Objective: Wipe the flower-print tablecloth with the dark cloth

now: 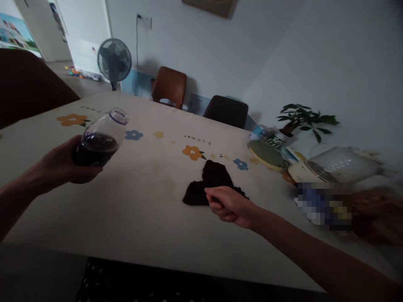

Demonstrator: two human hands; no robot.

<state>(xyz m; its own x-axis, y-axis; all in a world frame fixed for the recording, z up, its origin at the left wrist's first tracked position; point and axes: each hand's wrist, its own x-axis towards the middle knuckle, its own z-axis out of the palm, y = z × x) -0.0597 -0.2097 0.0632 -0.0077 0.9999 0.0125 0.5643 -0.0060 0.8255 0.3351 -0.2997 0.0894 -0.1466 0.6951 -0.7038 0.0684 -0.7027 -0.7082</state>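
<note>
At frame left, the left hand grips an uncapped bottle; mid-frame, the right hand clutches a dark cloth on the bench.

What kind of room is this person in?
Most likely a home dining room: a table under a flower-print cloth, chairs along the wall, a standing fan, and a potted plant on the table's far end.

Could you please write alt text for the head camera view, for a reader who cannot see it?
A person's left hand holds a tilted, uncapped bottle of dark liquid above a flower-print table, while the right hand grips a dark cloth lying on it. A potted plant, glass jar, fan and chairs stand beyond.
</note>
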